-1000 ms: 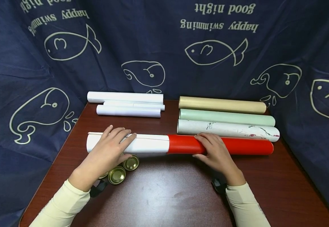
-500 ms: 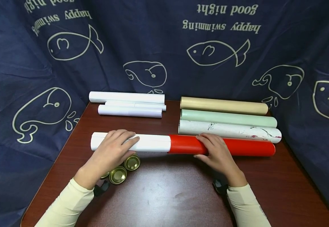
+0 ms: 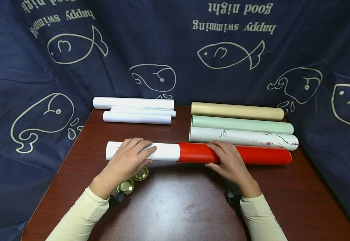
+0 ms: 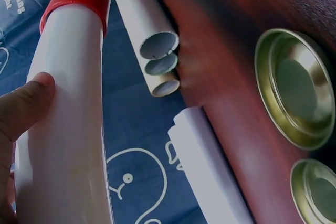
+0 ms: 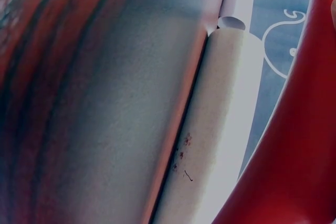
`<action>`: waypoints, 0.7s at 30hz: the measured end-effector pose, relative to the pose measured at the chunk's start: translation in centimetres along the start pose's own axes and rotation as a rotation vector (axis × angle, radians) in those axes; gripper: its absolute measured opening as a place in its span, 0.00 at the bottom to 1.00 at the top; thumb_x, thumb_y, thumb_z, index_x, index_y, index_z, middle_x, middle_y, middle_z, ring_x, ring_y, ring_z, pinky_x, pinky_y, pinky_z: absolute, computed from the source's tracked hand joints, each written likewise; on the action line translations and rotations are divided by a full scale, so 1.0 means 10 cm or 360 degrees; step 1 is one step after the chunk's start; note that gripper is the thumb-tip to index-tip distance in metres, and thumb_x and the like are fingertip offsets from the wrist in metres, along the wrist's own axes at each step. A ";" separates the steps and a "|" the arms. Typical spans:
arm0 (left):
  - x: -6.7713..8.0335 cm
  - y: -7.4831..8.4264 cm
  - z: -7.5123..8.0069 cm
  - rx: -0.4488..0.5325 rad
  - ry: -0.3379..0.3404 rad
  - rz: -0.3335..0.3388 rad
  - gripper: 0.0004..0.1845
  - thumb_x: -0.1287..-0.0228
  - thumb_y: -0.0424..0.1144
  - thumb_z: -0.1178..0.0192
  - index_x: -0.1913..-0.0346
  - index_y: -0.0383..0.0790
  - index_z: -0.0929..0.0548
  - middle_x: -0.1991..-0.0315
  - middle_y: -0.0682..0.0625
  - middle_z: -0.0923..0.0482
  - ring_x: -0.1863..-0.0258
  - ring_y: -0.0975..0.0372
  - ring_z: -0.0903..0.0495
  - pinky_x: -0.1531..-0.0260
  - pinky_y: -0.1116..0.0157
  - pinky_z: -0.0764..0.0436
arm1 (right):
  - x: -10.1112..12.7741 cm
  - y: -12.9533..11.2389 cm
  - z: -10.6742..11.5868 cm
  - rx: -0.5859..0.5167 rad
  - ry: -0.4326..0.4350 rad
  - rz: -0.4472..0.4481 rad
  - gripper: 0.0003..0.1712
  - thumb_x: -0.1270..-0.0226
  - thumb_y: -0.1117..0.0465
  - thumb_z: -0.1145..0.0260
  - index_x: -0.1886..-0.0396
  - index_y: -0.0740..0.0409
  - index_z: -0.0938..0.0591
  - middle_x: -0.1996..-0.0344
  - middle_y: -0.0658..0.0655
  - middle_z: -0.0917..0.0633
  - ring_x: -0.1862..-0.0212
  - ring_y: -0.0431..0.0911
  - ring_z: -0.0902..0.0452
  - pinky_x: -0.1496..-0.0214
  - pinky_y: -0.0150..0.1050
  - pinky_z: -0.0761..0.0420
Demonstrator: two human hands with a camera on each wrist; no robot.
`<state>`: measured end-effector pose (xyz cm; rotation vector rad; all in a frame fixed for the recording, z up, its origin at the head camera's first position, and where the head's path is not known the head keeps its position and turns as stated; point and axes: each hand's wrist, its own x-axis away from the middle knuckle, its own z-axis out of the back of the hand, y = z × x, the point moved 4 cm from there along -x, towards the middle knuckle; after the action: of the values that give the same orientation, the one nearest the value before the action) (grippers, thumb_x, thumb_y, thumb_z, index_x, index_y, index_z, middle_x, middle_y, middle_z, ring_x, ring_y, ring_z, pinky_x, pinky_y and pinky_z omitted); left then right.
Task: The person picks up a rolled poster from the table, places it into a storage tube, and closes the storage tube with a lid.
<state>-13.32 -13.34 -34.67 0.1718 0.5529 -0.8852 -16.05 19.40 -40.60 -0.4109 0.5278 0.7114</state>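
A rolled white paper sheet (image 3: 167,152) lies in line with a red cardboard tube (image 3: 262,155), its right end inside the tube's left opening. My left hand (image 3: 129,159) grips the white roll from above, near its left end. In the left wrist view the thumb (image 4: 37,98) lies along the white roll (image 4: 68,129), and the red tube's rim (image 4: 73,3) encircles it. My right hand (image 3: 227,160) holds the red tube around its middle, fingers over the far side and thumb on the near side. The red tube (image 5: 299,145) fills the right of the right wrist view.
Round gold-coloured metal lids (image 3: 141,174) lie below my left hand. Behind the red tube are a patterned white tube (image 3: 244,136), a pale green tube (image 3: 244,125) and a gold tube (image 3: 236,110). Several white rolls (image 3: 132,103) lie at the back left, before a blue cloth (image 3: 162,43).
My left hand has moved right with the white roll, so less of it shows outside the red tube. Its loose edge now lies flat. The right hand keeps its hold in place.
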 end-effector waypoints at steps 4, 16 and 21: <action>-0.03 0.02 -0.02 -0.0003 0.0006 -0.0012 0.25 0.47 0.40 0.24 0.44 0.40 0.17 0.47 0.45 0.20 0.48 0.50 0.24 0.53 0.51 0.25 | 0.00 0.00 0.00 0.0002 0.0003 0.0002 0.42 0.58 0.53 0.16 0.42 0.60 0.21 0.46 0.61 0.21 0.44 0.60 0.26 0.41 0.58 0.30; -0.19 0.13 -0.11 -0.0058 -0.0004 -0.0054 0.23 0.43 0.40 0.27 0.45 0.41 0.18 0.48 0.47 0.20 0.48 0.51 0.24 0.52 0.53 0.25 | -0.01 -0.02 0.01 -0.0003 -0.0007 0.0004 0.42 0.57 0.53 0.17 0.40 0.60 0.22 0.45 0.61 0.21 0.43 0.59 0.27 0.40 0.57 0.31; -0.25 0.18 -0.15 -0.0055 0.0002 -0.0058 0.22 0.43 0.40 0.27 0.46 0.42 0.17 0.49 0.47 0.19 0.48 0.52 0.24 0.51 0.54 0.25 | -0.02 -0.02 0.02 -0.0009 0.0002 0.0017 0.42 0.58 0.54 0.17 0.40 0.60 0.22 0.46 0.61 0.21 0.44 0.59 0.26 0.40 0.57 0.30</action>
<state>-13.79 -9.89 -34.78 0.1314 0.5738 -0.9101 -15.97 19.23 -40.31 -0.4141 0.5298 0.7231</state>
